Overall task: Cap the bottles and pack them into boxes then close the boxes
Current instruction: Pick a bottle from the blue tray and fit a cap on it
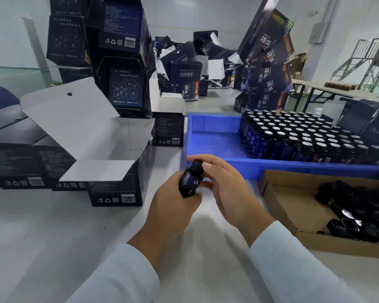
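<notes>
My left hand (173,204) grips the body of a small dark blue bottle (189,182), tilted to the right above the white table. My right hand (223,182) pinches the black cap (196,164) on the bottle's neck with thumb and fingers. An open dark box (116,171) with white flaps raised stands just left of my hands. A blue tray (212,138) behind my hands holds several uncapped dark bottles (304,136) packed in its right part.
A brown cardboard box (293,204) at the right holds several loose black caps (359,211). Closed dark boxes (15,160) line the left edge. Tall stacks of dark boxes (123,62) rise behind, with more stacked boxes (269,68) leaning at the back right.
</notes>
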